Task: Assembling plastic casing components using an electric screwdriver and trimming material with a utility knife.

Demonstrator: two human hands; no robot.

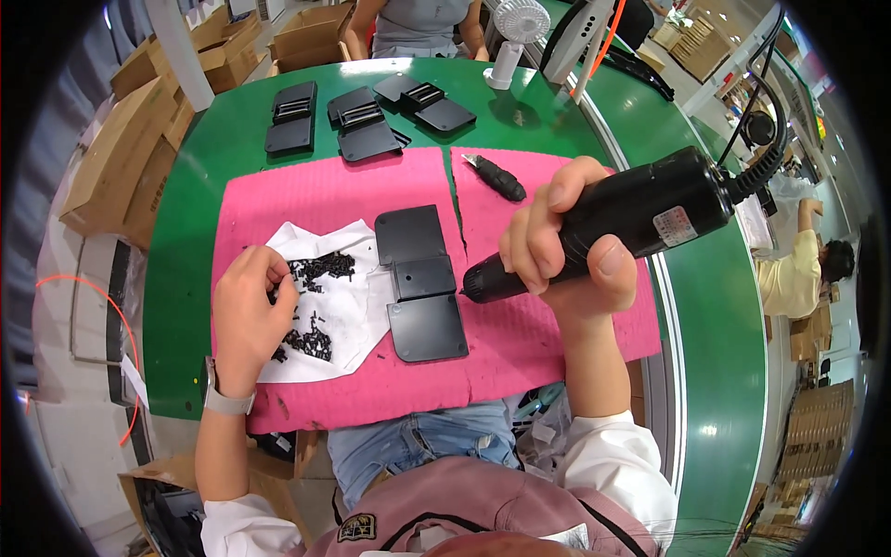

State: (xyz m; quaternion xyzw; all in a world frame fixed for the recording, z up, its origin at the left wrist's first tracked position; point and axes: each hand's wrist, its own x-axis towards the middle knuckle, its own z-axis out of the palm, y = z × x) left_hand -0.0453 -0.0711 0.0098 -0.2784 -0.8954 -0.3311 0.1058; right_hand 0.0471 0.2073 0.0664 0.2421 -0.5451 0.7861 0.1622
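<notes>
My right hand (575,232) is wrapped round a black corded electric screwdriver (640,209), which lies nearly level with its tip pointing left. That tip is close beside a black plastic part (427,327) made of two wide panels joined by a narrower middle with a small hole; I cannot tell whether they touch. To the left, my left hand (252,302) has its fingers pinched together at the edge of a pile of small black screws (323,267). What the fingertips hold is hidden. A second screw pile (312,342) lies nearer me on the same white cloth (351,320).
A pink foam mat (306,200) covers the near part of the green table (223,130). Beyond it lie several similar black parts (293,119). A black-handled cutter (497,176) rests on the mat. A white fan (513,42) stands at the back, near another person (422,28).
</notes>
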